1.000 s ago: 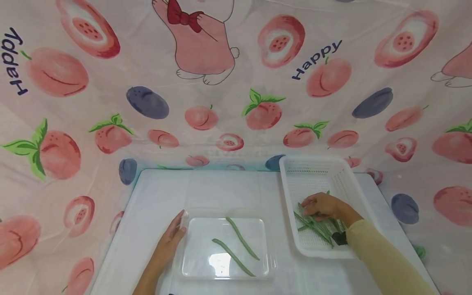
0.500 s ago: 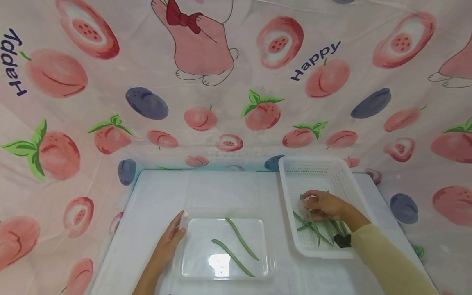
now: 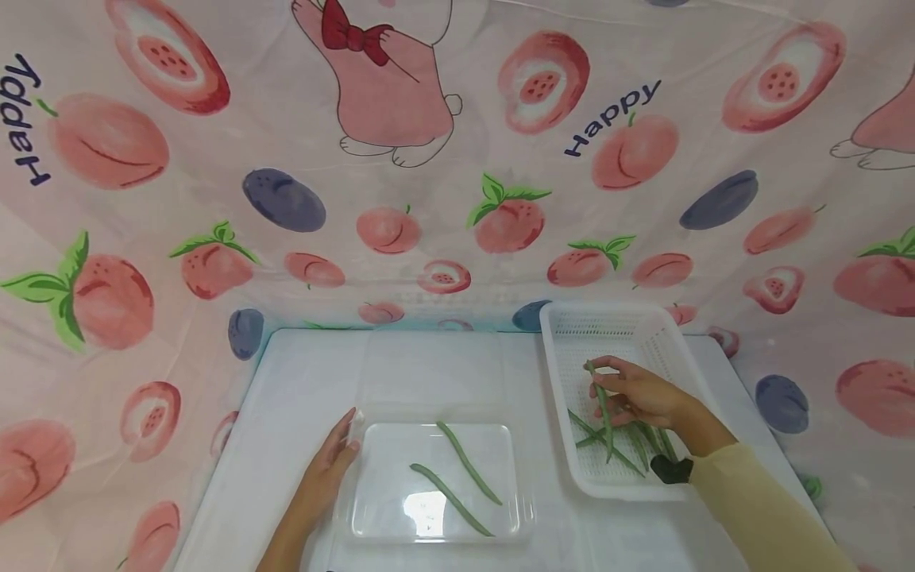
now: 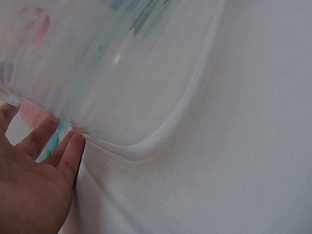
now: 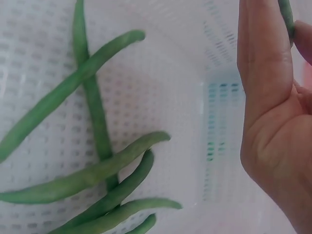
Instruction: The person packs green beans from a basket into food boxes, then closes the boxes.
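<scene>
My right hand (image 3: 639,393) pinches a green bean (image 3: 604,421) over the white perforated basket (image 3: 696,365). The bean hangs down at a slant from the fingers; in the right wrist view only a bit of it shows at the top right. Below the hand, several loose green beans (image 5: 87,175) lie crossed on the basket floor. My left hand (image 3: 325,469) is at the left side of a clear plastic container (image 3: 434,536), fingers fairly straight and fingertips (image 4: 73,141) touching its rim. Inside the container lie two green beans (image 3: 468,465), roughly parallel and apart.
Container and basket stand side by side on a white table (image 3: 307,373), the basket at the right. A fruit-patterned cloth (image 3: 443,191) hangs behind and along both sides. A dark patch (image 3: 672,469) shows by the right sleeve cuff.
My right hand has risen a little from the pile and shifted slightly right, lifting one green bean away from the others. The left hand and the container have stayed still.
</scene>
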`<act>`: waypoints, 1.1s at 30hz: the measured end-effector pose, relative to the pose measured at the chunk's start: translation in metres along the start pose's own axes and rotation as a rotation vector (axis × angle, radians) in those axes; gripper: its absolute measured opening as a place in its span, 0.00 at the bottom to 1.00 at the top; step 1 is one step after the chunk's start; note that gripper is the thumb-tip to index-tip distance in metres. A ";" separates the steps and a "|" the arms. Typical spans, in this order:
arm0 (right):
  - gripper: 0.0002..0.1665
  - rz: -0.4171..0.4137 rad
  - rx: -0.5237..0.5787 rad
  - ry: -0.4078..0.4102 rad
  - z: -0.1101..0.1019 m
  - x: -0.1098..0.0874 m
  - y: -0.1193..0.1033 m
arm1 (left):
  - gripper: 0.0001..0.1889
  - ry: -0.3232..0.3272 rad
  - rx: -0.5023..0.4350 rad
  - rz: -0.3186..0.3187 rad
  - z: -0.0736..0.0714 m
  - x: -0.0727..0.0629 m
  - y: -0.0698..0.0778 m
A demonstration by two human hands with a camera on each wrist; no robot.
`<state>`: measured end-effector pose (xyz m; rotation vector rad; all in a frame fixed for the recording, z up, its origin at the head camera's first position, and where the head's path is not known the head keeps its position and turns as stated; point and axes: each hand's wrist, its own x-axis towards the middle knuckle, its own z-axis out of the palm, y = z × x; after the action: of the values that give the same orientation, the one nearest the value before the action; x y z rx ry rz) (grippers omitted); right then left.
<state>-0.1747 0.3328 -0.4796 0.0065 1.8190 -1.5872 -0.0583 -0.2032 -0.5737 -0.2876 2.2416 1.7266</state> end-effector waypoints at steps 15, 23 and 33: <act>0.35 -0.152 0.086 -0.146 0.029 -0.006 -0.026 | 0.30 0.007 -0.007 0.036 -0.001 0.001 -0.006; 0.33 -0.132 0.009 -0.146 0.053 0.003 -0.036 | 0.29 0.008 -0.020 0.053 0.000 0.002 -0.006; 0.31 -0.120 0.026 -0.183 0.085 0.011 -0.043 | 0.29 0.007 -0.014 0.046 -0.001 0.002 -0.006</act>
<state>-0.1599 0.2435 -0.4471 -0.2332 1.6840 -1.6369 -0.0582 -0.2055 -0.5792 -0.2473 2.2591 1.7679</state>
